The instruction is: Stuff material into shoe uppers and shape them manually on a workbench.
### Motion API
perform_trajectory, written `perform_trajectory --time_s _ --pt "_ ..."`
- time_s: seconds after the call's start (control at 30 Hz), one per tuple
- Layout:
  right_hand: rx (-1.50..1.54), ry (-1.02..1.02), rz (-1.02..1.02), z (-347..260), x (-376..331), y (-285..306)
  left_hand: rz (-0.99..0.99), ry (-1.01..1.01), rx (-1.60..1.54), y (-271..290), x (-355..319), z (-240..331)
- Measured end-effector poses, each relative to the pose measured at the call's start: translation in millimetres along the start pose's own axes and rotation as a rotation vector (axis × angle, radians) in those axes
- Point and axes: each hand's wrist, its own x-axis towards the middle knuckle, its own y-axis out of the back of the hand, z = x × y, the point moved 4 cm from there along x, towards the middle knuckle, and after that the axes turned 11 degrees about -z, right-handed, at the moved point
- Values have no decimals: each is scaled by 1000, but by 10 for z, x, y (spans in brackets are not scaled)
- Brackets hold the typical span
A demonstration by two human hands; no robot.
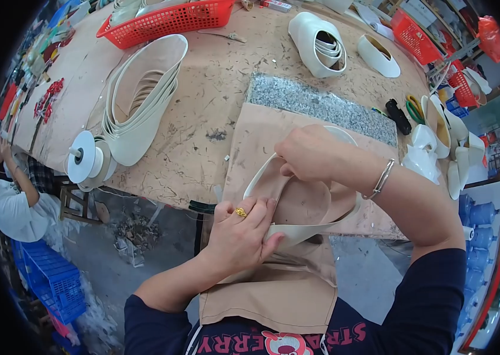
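Note:
A white shoe upper (pixel 304 234) with a beige lining is held open in front of me, at the near edge of the work table and over my apron. My left hand (pixel 241 234), with a gold ring, grips its near left edge; the thumb lies outside and the fingers reach over the rim. At the far rim, my right hand (pixel 312 152) is closed with its fingertips bent down onto the edge. What the right fingertips pinch besides the edge is too small to tell. Beneath the upper lies a beige board (pixel 250 136).
A speckled stone slab (pixel 321 106) lies beyond the board. Nested white uppers (pixel 125 145) and a white tape roll (pixel 81 157) stand to the left. A red basket (pixel 167 25) is at the back; scissors (pixel 414 109) and a black-handled tool (pixel 397 116) lie right. Another person (pixel 22 207) sits far left.

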Motion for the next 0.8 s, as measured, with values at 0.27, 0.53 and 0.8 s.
perform_trajectory --time_s 0.27,0.53,0.8 --pt "18 33 30 -14 49 -27 -83 82 -104 -24 240 -92" --pt "496 38 60 374 -335 -51 -151 58 -177 9 309 -110" --pt "268 -100 100 237 -131 -131 -513 127 -358 90 515 -248"
